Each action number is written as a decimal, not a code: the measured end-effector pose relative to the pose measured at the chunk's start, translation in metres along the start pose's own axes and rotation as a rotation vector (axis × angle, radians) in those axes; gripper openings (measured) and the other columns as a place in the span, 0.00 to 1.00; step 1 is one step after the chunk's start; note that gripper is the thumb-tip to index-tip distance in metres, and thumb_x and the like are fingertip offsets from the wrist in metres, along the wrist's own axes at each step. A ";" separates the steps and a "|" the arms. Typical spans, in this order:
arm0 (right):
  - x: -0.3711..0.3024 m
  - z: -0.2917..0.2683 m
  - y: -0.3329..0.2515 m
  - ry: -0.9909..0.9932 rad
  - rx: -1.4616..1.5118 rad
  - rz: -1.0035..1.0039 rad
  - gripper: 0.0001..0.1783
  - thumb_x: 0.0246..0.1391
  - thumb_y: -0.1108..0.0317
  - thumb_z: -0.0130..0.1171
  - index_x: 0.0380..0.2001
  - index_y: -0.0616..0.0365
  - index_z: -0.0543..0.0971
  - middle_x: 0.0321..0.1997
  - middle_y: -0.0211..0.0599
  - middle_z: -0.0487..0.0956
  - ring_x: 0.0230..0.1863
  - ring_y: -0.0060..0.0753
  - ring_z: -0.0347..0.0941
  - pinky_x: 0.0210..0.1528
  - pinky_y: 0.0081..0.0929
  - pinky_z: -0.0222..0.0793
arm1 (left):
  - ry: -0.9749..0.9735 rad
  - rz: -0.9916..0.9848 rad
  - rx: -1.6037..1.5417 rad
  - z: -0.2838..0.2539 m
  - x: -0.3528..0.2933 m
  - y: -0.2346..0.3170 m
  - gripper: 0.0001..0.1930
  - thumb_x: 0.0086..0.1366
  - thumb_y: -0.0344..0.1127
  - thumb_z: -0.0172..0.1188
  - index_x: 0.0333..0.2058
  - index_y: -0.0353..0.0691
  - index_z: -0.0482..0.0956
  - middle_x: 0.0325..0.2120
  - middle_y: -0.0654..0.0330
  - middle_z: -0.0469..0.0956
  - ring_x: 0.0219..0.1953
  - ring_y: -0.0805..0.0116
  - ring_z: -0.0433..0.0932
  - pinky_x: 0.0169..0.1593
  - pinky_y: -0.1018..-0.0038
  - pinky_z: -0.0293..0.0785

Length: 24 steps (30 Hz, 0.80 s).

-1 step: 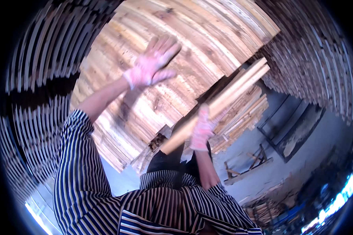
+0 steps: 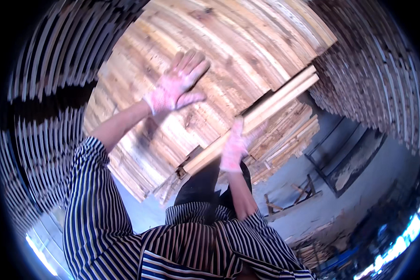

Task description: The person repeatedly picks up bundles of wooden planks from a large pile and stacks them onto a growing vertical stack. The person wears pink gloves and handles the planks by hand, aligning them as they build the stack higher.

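Observation:
A wide layer of pale wooden boards (image 2: 214, 88) lies side by side in front of me. My left hand (image 2: 176, 87), in a pink and whitish work glove, is over these boards with its fingers spread; I cannot tell whether it touches them. A long squared timber plank (image 2: 275, 102) runs slantwise along the near right ends of the boards. Against its near side rests my right hand (image 2: 234, 148), gloved alike, with thumb and fingers stretched out rather than wrapped around the wood. A narrow dark gap shows between part of the plank and the board ends.
More boards (image 2: 284, 144) lie stacked beneath the plank. Tall stacks of wooden slats rise at left (image 2: 49, 154) and right (image 2: 364, 70). On the grey floor at right are a dark metal frame (image 2: 345, 158) and a small wooden stand (image 2: 296, 198).
The plank has come closer to the board ends, narrowing the dark gap. My right hand has moved slightly up and left with it; my left hand has shifted a little down and left.

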State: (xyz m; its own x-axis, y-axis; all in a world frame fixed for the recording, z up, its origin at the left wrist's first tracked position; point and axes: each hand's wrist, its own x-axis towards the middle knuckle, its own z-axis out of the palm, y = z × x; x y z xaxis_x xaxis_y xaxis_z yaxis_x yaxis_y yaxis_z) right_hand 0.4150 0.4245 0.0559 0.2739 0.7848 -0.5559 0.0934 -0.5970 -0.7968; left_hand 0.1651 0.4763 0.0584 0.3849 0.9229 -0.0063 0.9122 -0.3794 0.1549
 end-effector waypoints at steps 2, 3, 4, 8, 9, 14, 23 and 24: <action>0.013 0.008 0.016 -0.016 -0.057 -0.185 0.54 0.65 0.51 0.62 0.79 0.54 0.39 0.76 0.60 0.55 0.71 0.53 0.61 0.72 0.44 0.59 | -0.074 -0.090 -0.033 -0.014 -0.054 0.015 0.45 0.71 0.68 0.45 0.72 0.37 0.56 0.71 0.37 0.56 0.75 0.36 0.50 0.76 0.44 0.39; 0.013 0.010 0.014 0.005 -0.043 -0.208 0.54 0.65 0.51 0.62 0.78 0.55 0.39 0.76 0.60 0.56 0.71 0.53 0.61 0.71 0.43 0.59 | -0.047 -0.124 -0.044 -0.014 -0.070 0.019 0.45 0.71 0.68 0.45 0.72 0.37 0.56 0.71 0.37 0.56 0.75 0.37 0.50 0.76 0.45 0.39; 0.006 0.009 0.017 0.020 -0.039 -0.226 0.54 0.65 0.50 0.62 0.78 0.55 0.39 0.76 0.61 0.56 0.71 0.52 0.61 0.71 0.43 0.60 | -0.023 -0.168 -0.062 -0.012 -0.088 0.025 0.44 0.71 0.67 0.46 0.72 0.36 0.56 0.71 0.36 0.56 0.75 0.37 0.50 0.76 0.45 0.38; -0.014 -0.032 -0.003 -0.042 -0.073 -0.097 0.57 0.63 0.44 0.63 0.78 0.58 0.40 0.71 0.63 0.62 0.61 0.53 0.71 0.60 0.40 0.74 | -0.079 -0.459 -0.200 -0.022 -0.106 0.050 0.46 0.70 0.68 0.47 0.73 0.38 0.55 0.73 0.42 0.56 0.76 0.42 0.48 0.77 0.47 0.36; -0.024 -0.047 -0.005 -0.096 -0.013 -0.145 0.58 0.63 0.42 0.62 0.78 0.57 0.40 0.73 0.61 0.59 0.64 0.51 0.67 0.65 0.40 0.68 | -0.036 -0.638 -0.357 -0.026 -0.105 0.068 0.46 0.70 0.69 0.47 0.74 0.38 0.54 0.73 0.43 0.55 0.77 0.44 0.48 0.78 0.49 0.37; -0.037 -0.119 0.004 -0.129 -0.351 -0.313 0.55 0.65 0.46 0.60 0.79 0.53 0.38 0.79 0.58 0.52 0.64 0.48 0.71 0.61 0.37 0.74 | 0.246 -0.801 -1.199 -0.054 -0.077 0.197 0.48 0.70 0.62 0.58 0.75 0.39 0.48 0.73 0.45 0.56 0.75 0.51 0.56 0.74 0.65 0.56; -0.053 -0.131 -0.064 -0.890 -0.296 -0.686 0.43 0.72 0.49 0.50 0.78 0.55 0.46 0.82 0.46 0.49 0.80 0.42 0.48 0.77 0.36 0.50 | 0.886 -0.722 -2.091 -0.113 -0.014 0.230 0.43 0.58 0.38 0.77 0.66 0.34 0.61 0.49 0.52 0.77 0.45 0.64 0.81 0.44 0.68 0.84; -0.052 -0.121 -0.083 -1.020 -0.289 -0.664 0.42 0.71 0.50 0.51 0.78 0.55 0.48 0.82 0.47 0.50 0.80 0.43 0.49 0.77 0.36 0.50 | 1.020 -0.788 -1.923 -0.119 -0.023 0.220 0.43 0.57 0.38 0.78 0.65 0.34 0.62 0.47 0.54 0.78 0.45 0.65 0.80 0.45 0.69 0.84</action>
State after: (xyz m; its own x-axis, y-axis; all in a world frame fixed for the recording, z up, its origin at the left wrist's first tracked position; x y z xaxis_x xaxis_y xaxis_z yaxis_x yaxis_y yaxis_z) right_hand 0.5087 0.4135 0.1795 -0.7605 0.6417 -0.0999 0.1715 0.0500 -0.9839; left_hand 0.3402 0.3797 0.2101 -0.5824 0.7611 -0.2855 -0.5824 -0.1455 0.7998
